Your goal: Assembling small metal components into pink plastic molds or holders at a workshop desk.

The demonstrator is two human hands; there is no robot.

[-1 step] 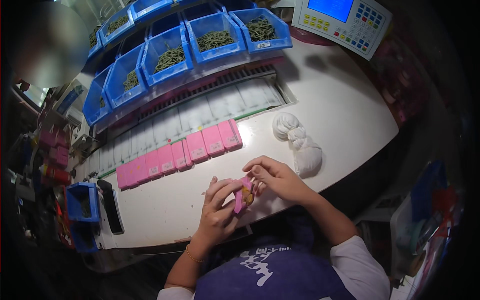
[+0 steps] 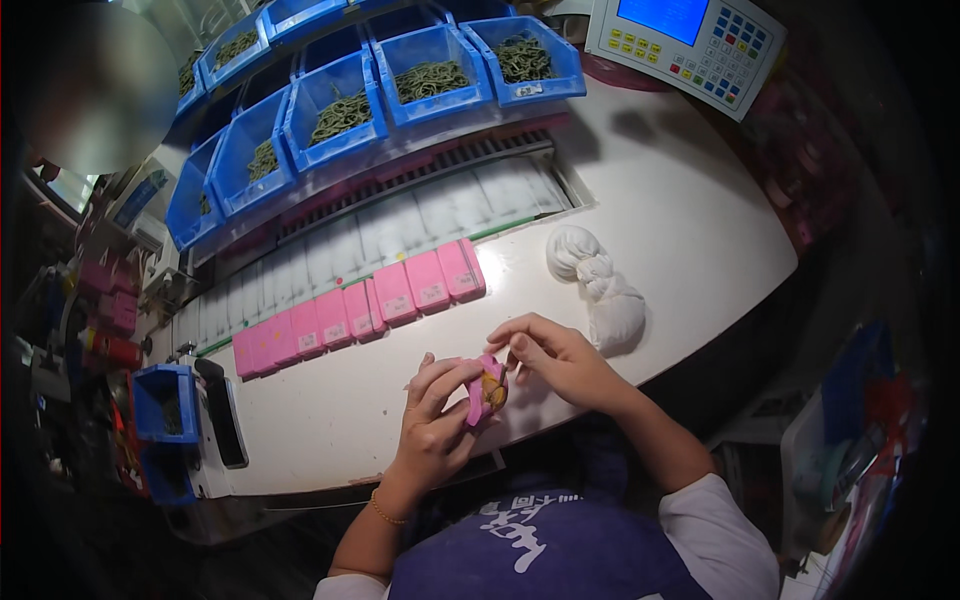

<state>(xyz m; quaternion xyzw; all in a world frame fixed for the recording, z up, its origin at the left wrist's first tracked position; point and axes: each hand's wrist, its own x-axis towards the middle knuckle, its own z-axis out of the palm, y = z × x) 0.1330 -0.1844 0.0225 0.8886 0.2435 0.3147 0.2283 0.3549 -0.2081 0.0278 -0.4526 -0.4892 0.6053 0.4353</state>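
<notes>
Pink wrapper (image 2: 475, 405) around yellow-brown contents (image 2: 494, 391), held above white table (image 2: 330, 430), long axis running away from the body. Left hand (image 2: 437, 410) nearer, gripping from its left; right hand (image 2: 565, 362) half-curled at its far right, contact unclear. Beyond: knotted white bundle (image 2: 600, 285), pink boxes (image 2: 362, 310).

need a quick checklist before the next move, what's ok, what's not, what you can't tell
1. Left hand has hold of the pink wrapper: ok.
2. Wrapper fully closed: not ok, yellow-brown contents show on its right side.
3. Right hand gripping the wrapper: cannot tell, fingers are close but contact is unclear.
4. Pink packets set side by side in a row: ok.
5. White cloth bundle resting on the worktop: ok.
6. Control panel screen lit: ok, blue.
</notes>
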